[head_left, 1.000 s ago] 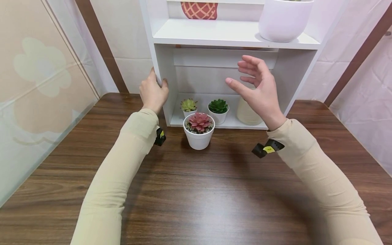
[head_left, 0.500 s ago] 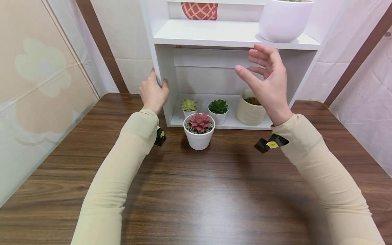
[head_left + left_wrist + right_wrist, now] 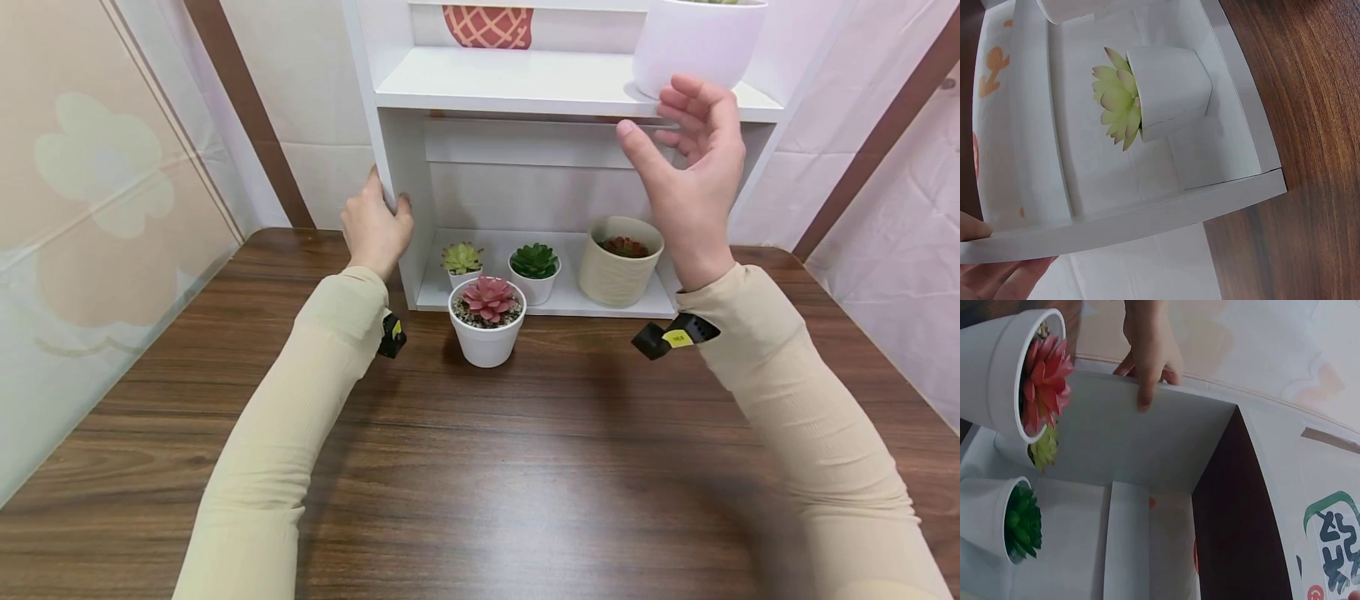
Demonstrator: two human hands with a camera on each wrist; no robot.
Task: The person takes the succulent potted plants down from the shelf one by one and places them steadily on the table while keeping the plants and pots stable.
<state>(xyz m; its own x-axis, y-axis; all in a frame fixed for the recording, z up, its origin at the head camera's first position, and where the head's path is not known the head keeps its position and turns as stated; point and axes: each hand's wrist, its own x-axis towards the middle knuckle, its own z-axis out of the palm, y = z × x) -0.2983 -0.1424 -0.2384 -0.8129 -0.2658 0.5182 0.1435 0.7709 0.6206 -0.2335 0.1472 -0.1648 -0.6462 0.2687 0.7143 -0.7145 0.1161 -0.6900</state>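
Note:
My left hand [image 3: 377, 227] grips the left side panel of a white shelf unit [image 3: 517, 79], thumb inside and fingers outside. My right hand [image 3: 696, 183] is raised before the shelf's right side, fingers loosely bent and nothing in it; its fingertips overlap a large white pot [image 3: 693, 37] on the upper board in the head view. On the bottom board stand a pale green succulent [image 3: 1119, 100], a dark green succulent [image 3: 534, 261] and a cream pot [image 3: 611, 277] with a reddish plant. A pink-red succulent [image 3: 489, 300] in a white pot [image 3: 486, 343] stands on the table before the shelf.
The brown wooden table [image 3: 480, 483] carries the shelf at its far side. Pale printed cloth [image 3: 105, 167] hangs at the left, and more light cloth [image 3: 900, 167] at the right. A red lattice-patterned print [image 3: 489, 27] shows behind the upper board.
My right hand has moved up and to the right, from in front of the cream pot, which now shows, toward the large white pot. My left hand stays on the panel.

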